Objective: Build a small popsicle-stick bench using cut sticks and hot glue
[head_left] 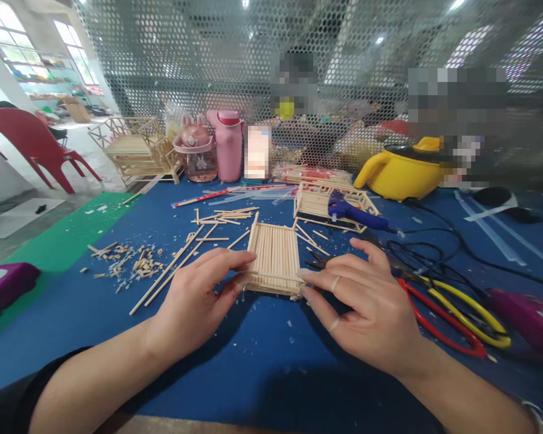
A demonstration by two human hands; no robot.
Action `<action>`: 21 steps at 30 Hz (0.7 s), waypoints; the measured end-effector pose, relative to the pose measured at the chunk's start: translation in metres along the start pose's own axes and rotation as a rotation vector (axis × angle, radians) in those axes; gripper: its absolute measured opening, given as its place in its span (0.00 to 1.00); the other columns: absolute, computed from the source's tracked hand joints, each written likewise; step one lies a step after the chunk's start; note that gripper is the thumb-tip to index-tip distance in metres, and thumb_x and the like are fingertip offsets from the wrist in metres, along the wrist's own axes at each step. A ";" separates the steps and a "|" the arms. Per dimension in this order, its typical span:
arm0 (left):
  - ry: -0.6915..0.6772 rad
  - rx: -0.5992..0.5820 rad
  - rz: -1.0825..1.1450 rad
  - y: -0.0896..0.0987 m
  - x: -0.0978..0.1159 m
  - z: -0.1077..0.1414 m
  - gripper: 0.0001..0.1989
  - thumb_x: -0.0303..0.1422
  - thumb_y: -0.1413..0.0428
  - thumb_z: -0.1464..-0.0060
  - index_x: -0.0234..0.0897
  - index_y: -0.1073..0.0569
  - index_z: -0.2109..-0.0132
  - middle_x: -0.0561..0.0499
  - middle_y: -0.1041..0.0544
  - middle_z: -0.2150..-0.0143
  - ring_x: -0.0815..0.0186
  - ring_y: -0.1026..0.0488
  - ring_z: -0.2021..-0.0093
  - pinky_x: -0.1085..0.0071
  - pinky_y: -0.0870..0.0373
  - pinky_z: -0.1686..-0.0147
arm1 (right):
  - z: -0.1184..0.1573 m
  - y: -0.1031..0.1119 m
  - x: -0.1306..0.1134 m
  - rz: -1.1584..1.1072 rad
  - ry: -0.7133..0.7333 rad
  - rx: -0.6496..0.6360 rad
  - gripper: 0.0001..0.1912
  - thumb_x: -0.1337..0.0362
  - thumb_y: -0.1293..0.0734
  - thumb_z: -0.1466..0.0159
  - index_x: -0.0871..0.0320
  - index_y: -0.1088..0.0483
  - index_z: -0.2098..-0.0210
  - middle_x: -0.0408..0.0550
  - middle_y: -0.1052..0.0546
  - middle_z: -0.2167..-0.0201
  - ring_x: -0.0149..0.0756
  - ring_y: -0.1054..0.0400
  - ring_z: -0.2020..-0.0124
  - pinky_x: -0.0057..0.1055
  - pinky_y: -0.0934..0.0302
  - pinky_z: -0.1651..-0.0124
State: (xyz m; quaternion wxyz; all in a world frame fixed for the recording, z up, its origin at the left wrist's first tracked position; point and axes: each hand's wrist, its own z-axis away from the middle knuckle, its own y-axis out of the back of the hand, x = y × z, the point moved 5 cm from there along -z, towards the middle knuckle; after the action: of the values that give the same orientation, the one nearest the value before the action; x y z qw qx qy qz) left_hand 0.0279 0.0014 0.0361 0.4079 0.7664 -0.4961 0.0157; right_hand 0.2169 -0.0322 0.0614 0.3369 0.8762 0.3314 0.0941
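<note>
A small platform of thin wooden sticks, with two uprights at its far corners, stands in front of me on the blue table. My left hand grips its near left edge between thumb and fingers. At the near right corner, my right hand pinches the platform with thumb and index finger, its other fingers raised. A thin stick lies across the near edge between both hands. Beyond sits another stick frame, with a blue glue gun resting on it.
Scraps of cut stick and long loose sticks lie to the left. Red-and-yellow-handled pliers and a black cable are on the right. Behind stand a pink bottle, a jar and a yellow pot.
</note>
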 end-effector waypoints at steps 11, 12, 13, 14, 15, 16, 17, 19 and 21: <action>-0.010 0.026 -0.023 0.000 0.001 -0.002 0.13 0.22 0.46 0.48 0.36 0.28 0.55 0.51 0.22 0.61 0.73 0.26 0.61 0.80 0.29 0.59 | 0.000 0.000 -0.002 0.012 0.016 0.001 0.02 0.71 0.31 0.46 0.60 0.26 0.72 0.43 0.26 0.81 0.32 0.31 0.76 0.50 0.46 0.48; -0.010 0.024 -0.022 -0.001 0.001 -0.002 0.13 0.22 0.46 0.48 0.36 0.28 0.55 0.51 0.22 0.61 0.73 0.26 0.61 0.80 0.29 0.59 | 0.000 0.000 -0.002 0.014 0.017 0.000 0.02 0.71 0.31 0.46 0.60 0.26 0.72 0.43 0.26 0.81 0.32 0.31 0.76 0.50 0.46 0.48; -0.011 0.023 -0.021 -0.001 0.001 -0.002 0.13 0.22 0.46 0.48 0.36 0.28 0.55 0.52 0.22 0.62 0.73 0.26 0.61 0.79 0.29 0.59 | 0.000 0.000 -0.002 0.016 0.017 0.000 0.02 0.71 0.31 0.46 0.60 0.26 0.72 0.43 0.26 0.80 0.32 0.31 0.76 0.50 0.46 0.48; -0.012 0.021 -0.019 -0.001 0.001 -0.002 0.13 0.22 0.46 0.48 0.36 0.29 0.54 0.52 0.23 0.62 0.73 0.26 0.61 0.79 0.29 0.59 | 0.001 0.000 -0.002 0.018 0.018 0.000 0.02 0.71 0.31 0.46 0.60 0.26 0.72 0.43 0.26 0.80 0.32 0.31 0.76 0.50 0.46 0.48; -0.013 0.018 -0.017 -0.001 0.001 -0.002 0.14 0.22 0.46 0.48 0.36 0.29 0.54 0.52 0.23 0.62 0.73 0.26 0.62 0.79 0.29 0.59 | 0.001 0.000 -0.002 0.020 0.019 0.001 0.02 0.71 0.31 0.46 0.59 0.26 0.72 0.43 0.26 0.80 0.32 0.31 0.76 0.50 0.46 0.48; -0.015 0.018 -0.015 0.000 0.001 -0.002 0.14 0.22 0.45 0.48 0.35 0.29 0.53 0.52 0.23 0.63 0.73 0.26 0.62 0.79 0.29 0.59 | 0.001 0.000 -0.002 0.022 0.020 0.000 0.02 0.71 0.31 0.46 0.59 0.27 0.72 0.43 0.25 0.80 0.32 0.31 0.76 0.50 0.46 0.48; -0.013 0.019 -0.015 0.000 0.001 -0.002 0.14 0.23 0.45 0.48 0.35 0.30 0.53 0.52 0.23 0.62 0.73 0.26 0.62 0.79 0.29 0.60 | 0.001 0.000 -0.002 0.023 0.020 -0.001 0.02 0.71 0.31 0.46 0.59 0.27 0.72 0.43 0.25 0.80 0.32 0.31 0.76 0.50 0.46 0.48; -0.007 0.021 -0.018 0.001 0.001 -0.001 0.15 0.25 0.44 0.48 0.35 0.31 0.52 0.50 0.24 0.61 0.73 0.27 0.63 0.78 0.28 0.60 | 0.001 0.000 -0.002 0.023 0.022 -0.001 0.03 0.71 0.31 0.46 0.59 0.27 0.71 0.43 0.25 0.80 0.32 0.31 0.76 0.50 0.46 0.48; -0.004 0.016 -0.023 0.000 0.000 -0.001 0.16 0.25 0.44 0.48 0.35 0.31 0.51 0.49 0.24 0.59 0.73 0.27 0.62 0.78 0.28 0.60 | 0.001 0.000 -0.002 0.023 0.023 -0.001 0.03 0.71 0.31 0.46 0.59 0.27 0.71 0.43 0.25 0.80 0.32 0.31 0.76 0.50 0.46 0.48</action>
State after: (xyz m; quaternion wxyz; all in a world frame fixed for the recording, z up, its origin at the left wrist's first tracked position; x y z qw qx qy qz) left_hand 0.0280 0.0016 0.0367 0.4008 0.7753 -0.4880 0.0137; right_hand 0.2162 -0.0341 0.0609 0.3323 0.8787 0.3253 0.1082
